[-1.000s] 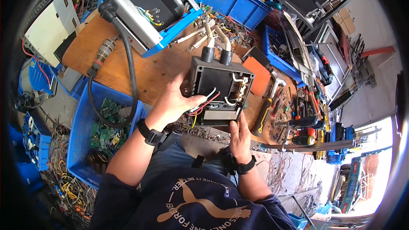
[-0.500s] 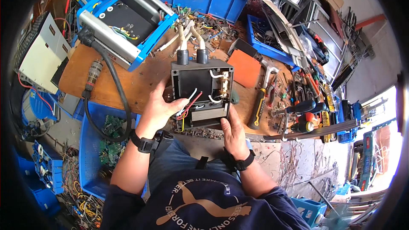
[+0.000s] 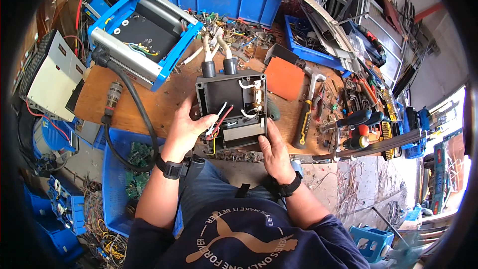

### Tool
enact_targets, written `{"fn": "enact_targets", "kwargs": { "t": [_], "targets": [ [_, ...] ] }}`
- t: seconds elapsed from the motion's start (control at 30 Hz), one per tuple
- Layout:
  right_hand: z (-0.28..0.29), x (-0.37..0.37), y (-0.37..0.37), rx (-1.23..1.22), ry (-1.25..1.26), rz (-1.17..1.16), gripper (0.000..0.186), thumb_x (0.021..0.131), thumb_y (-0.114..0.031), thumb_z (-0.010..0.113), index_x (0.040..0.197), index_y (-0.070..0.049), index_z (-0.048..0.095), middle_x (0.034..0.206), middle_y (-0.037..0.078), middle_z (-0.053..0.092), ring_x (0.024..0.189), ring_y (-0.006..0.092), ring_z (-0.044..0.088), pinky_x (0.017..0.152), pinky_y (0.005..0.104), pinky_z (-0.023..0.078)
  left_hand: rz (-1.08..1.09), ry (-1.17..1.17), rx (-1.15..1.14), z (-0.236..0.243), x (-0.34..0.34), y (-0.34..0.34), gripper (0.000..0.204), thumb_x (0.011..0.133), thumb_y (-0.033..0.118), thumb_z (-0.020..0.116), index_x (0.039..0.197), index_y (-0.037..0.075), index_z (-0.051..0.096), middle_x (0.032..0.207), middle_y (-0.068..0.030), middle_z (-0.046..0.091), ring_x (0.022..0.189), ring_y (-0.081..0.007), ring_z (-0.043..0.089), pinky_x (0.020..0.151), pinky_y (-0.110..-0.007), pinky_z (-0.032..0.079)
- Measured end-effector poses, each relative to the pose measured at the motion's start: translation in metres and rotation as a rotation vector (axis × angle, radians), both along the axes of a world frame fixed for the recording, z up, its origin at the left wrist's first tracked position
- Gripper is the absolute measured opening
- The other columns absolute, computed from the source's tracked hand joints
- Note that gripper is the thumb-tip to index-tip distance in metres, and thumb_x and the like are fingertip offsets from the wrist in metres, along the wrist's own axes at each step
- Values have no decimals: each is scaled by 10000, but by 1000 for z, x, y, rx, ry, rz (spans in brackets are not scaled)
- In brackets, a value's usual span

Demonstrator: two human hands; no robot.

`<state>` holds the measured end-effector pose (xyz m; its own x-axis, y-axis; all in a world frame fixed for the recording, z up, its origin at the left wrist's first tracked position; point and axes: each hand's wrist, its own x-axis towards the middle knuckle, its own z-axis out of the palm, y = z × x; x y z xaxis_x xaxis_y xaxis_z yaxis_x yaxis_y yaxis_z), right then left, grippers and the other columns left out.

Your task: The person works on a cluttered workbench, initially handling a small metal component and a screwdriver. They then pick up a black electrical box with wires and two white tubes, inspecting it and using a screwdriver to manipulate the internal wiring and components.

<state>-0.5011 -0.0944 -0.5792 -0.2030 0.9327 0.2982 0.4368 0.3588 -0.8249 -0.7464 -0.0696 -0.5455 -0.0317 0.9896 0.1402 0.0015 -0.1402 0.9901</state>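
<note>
I hold a black rectangular electrical box (image 3: 224,94) with both hands at the bench's front edge. Two thick cream cables in black sleeves come out of its back; white wires bend to brass-coloured fittings on its right. My left hand (image 3: 185,127) is closed on the box's left side, thumb by loose white, red and yellow wires. My right hand (image 3: 274,154) grips the lower right corner. A green ridged object (image 3: 273,109) lies partly hidden beside the box. An orange square plate (image 3: 285,77) and a hammer (image 3: 303,132) are to its right.
A blue-framed metal housing (image 3: 142,35) with a black cable (image 3: 134,102) stands back left on the wooden bench (image 3: 97,97). Blue bins (image 3: 219,5) line the back. Hand tools (image 3: 358,124) crowd the right. A blue basket of circuit boards (image 3: 114,209) sits below left.
The box and both my hands appear farther left in the picture, and the view has shifted. The green ridged object beside the box has come into sight. Both hands keep their hold.
</note>
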Motion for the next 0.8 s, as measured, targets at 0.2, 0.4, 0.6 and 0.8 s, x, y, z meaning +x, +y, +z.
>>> {"fn": "enact_targets", "kwargs": {
  "t": [0.2,0.4,0.6,0.8],
  "targets": [
    [1,1,4,-10,19,19,481,942,-134,517,1390,-8,395,1394,235,433,1353,400,329,1112,424,275,-19,-37,-64,-3,-2,2,719,769,196,775,1351,-30,418,1234,-139,581,1123,-206,551,980,-344,420],
    [14,4,2,-21,1,21,486,930,-117,523,1390,-18,402,1388,232,441,1351,401,331,1114,431,272,-33,-105,-92,4,1,-1,694,794,200,770,1347,-30,420,1228,-129,579,1113,-199,549,970,-340,427],
    [18,3,-2,-17,-3,-3,493,922,-112,522,1392,-24,401,1396,228,433,1357,398,321,1114,434,273,-64,-98,-83,11,2,-2,682,822,214,749,1358,-29,403,1240,-120,570,1122,-183,543,979,-326,422],
    [19,2,-2,-15,-24,5,497,918,-112,525,1391,-23,404,1400,220,432,1359,386,325,1113,431,275,-73,-198,-86,16,2,-6,665,837,192,730,1365,-29,392,1249,-114,564,1137,-178,535,987,-315,418]
  ]
}}
